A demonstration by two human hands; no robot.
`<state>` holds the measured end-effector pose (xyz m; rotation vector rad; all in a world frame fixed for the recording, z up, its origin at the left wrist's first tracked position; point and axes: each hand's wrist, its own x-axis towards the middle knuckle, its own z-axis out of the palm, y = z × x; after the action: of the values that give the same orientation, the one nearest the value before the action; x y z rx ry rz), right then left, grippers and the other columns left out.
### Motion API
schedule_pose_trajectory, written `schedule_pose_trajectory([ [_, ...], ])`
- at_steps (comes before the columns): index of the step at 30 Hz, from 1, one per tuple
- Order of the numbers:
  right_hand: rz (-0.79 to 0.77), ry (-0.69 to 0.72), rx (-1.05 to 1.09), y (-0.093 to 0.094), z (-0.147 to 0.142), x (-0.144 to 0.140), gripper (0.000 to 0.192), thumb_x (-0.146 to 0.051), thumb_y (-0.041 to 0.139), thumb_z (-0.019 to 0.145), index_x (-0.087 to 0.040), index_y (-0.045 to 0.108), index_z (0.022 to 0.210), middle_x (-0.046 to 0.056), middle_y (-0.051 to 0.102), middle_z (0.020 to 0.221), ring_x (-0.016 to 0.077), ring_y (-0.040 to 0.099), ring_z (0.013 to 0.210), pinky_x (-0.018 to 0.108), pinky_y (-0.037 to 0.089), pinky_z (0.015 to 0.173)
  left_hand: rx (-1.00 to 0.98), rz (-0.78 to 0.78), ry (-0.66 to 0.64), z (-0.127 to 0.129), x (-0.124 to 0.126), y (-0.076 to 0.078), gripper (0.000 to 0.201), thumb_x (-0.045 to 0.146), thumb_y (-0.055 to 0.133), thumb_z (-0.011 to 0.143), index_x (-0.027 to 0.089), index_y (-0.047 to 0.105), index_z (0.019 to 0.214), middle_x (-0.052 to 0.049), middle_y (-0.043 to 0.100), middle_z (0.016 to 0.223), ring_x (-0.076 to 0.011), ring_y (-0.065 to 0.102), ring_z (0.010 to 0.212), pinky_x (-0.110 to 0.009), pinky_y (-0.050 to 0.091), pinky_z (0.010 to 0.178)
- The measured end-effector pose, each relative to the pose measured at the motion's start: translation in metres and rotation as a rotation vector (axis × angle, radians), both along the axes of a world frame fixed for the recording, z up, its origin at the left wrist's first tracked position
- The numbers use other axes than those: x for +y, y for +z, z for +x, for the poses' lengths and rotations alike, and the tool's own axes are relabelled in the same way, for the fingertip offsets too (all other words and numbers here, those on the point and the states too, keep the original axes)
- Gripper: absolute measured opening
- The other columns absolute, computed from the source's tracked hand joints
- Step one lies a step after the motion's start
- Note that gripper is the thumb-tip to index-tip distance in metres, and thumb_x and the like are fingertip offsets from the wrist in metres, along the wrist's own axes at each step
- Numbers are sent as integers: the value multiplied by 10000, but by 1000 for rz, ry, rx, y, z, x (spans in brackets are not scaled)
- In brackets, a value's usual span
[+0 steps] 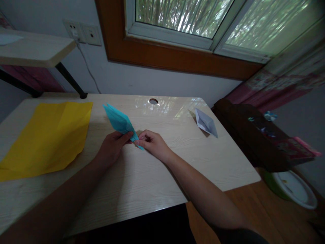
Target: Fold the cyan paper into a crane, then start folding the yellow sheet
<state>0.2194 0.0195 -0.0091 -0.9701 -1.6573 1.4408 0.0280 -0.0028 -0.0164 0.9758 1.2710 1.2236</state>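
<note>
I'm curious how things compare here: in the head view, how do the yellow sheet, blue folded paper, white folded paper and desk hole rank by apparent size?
Largest to smallest:
Yellow sheet
Blue folded paper
White folded paper
Desk hole

We see a sliding window point(167, 36) in a brown wooden surround point(162, 56), with greenery point(269, 27) showing through it. To its left we find wall sockets point(90, 34), a pale cord point(87, 66) hanging from one, near a raised shelf point(33, 46). At right we notice a pink-and-pale curtain point(279, 84), dark furniture point(233, 125) and, lower down, a basin point(296, 188)
</note>
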Motion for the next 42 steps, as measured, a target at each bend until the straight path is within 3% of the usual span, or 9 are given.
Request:
schedule_pose_trajectory([
  [7, -45, 130, -61, 5, 2, -1, 246, -418, 749, 856, -175, 755, 822, 25, 728, 787, 132, 614, 725, 259, 463, 690, -4, 43, 10, -2, 0, 2, 278, 453, 791, 766, 177, 783, 793, -47, 764, 802, -182, 667, 752, -295, 520, 735],
  [12, -95, 180, -61, 7, 3, -1, 224, -389, 745, 858, -170, 769, 818, 34, 739, 804, 129, 615, 722, 264, 465, 703, -122, 51, 27, -1, 0, 5, 267, 438, 809, 762, 176, 778, 808, -41, 749, 803, -171, 655, 742, -297, 531, 743],
  [20, -157, 242, -74, 5, 6, 2, 195, -366, 754, 845, -173, 778, 849, 34, 746, 816, 122, 621, 713, 245, 462, 655, -162, 44, 152, 1, 1, 13, 276, 412, 847, 711, 157, 748, 741, -39, 734, 766, -162, 640, 693, -291, 533, 689],
  [25, -239, 303, -132, 13, 9, 2, 242, -396, 714, 876, -161, 772, 866, 43, 750, 823, 101, 608, 654, 211, 431, 563, -179, 46, 191, -1, 2, 12, 286, 415, 863, 687, 159, 746, 743, -32, 732, 760, -158, 636, 689, -282, 529, 679],
  [32, -223, 335, -104, 13, 12, 3, 344, -476, 632, 943, -161, 768, 931, 70, 778, 910, 108, 649, 718, 221, 496, 645, -183, 51, 233, -2, 4, 15, 277, 397, 864, 676, 159, 743, 749, -23, 724, 761, -143, 631, 677, -266, 532, 668],
  [37, -184, 333, -48, 10, 13, 2, 409, -500, 540, 996, -159, 754, 926, 60, 764, 886, 102, 622, 690, 226, 484, 632, -92, 50, 193, -4, 3, 13, 285, 430, 832, 722, 163, 749, 775, -29, 737, 777, -159, 649, 701, -281, 541, 692],
  [42, -173, 296, -57, 10, 11, 1, 345, -472, 606, 962, -161, 745, 903, 45, 747, 852, 102, 588, 666, 225, 472, 625, 160, 53, 157, -5, -3, 20, 293, 454, 764, 793, 162, 751, 773, -38, 745, 747, -186, 672, 698, -291, 524, 675],
])
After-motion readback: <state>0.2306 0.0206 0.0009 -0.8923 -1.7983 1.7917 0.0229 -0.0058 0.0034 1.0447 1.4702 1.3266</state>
